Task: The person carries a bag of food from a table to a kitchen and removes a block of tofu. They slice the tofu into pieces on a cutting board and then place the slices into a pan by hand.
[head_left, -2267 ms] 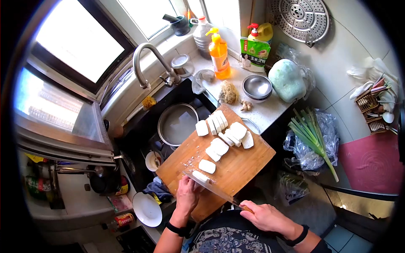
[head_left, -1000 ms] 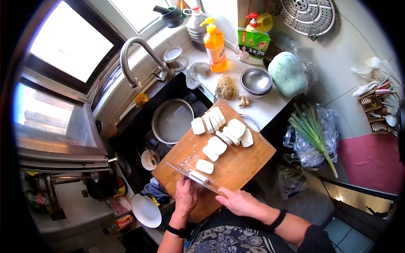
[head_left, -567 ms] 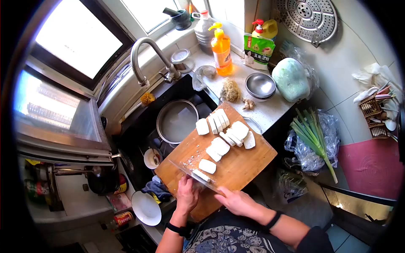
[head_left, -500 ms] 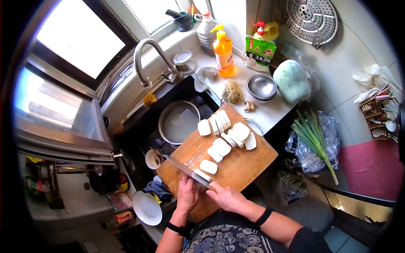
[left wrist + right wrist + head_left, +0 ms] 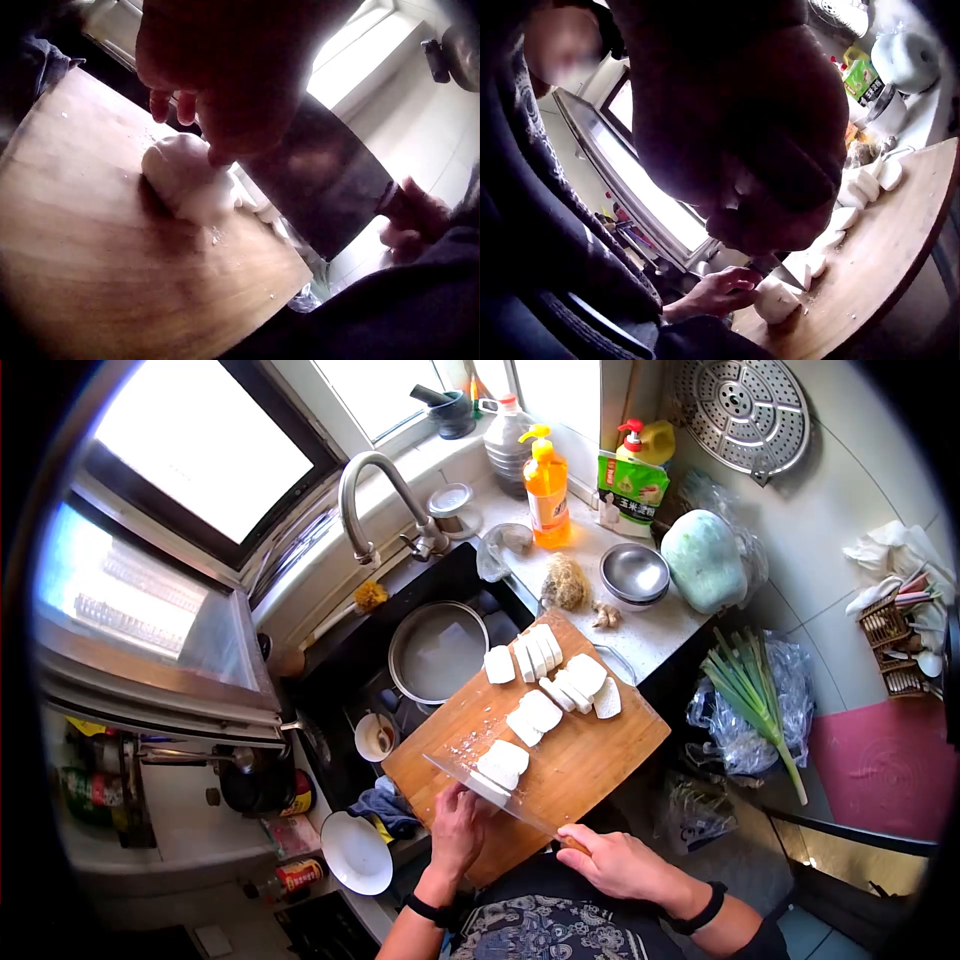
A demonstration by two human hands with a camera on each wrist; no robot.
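On the wooden cutting board (image 5: 600, 760) lie several white slices (image 5: 540, 710) in loose groups. My right hand (image 5: 625, 865) grips the handle of a cleaver (image 5: 530, 815), its blade slanting up-left beside the white block (image 5: 488, 788) at the board's near side. My left hand (image 5: 460, 828) holds that block from the near left. Close up in the left wrist view, fingertips of the left hand (image 5: 225, 82) touch the top of the rounded block (image 5: 187, 176), with the broad blade (image 5: 322, 180) alongside. In the right wrist view, the right hand (image 5: 742, 135) hides most of the cleaver.
Beyond the board are a sink with a metal pan (image 5: 438, 652), a faucet (image 5: 385, 480), steel bowls (image 5: 635, 572), a soap bottle (image 5: 547, 495) and a pale green melon (image 5: 703, 560). A white plate (image 5: 357, 853) sits left of the hands; leeks (image 5: 750, 700) lie right.
The right hand has moved right and toward the body with the cleaver handle. A second slice now overlaps the single one near the blade. The left hand stays at the block; the head view has shifted slightly.
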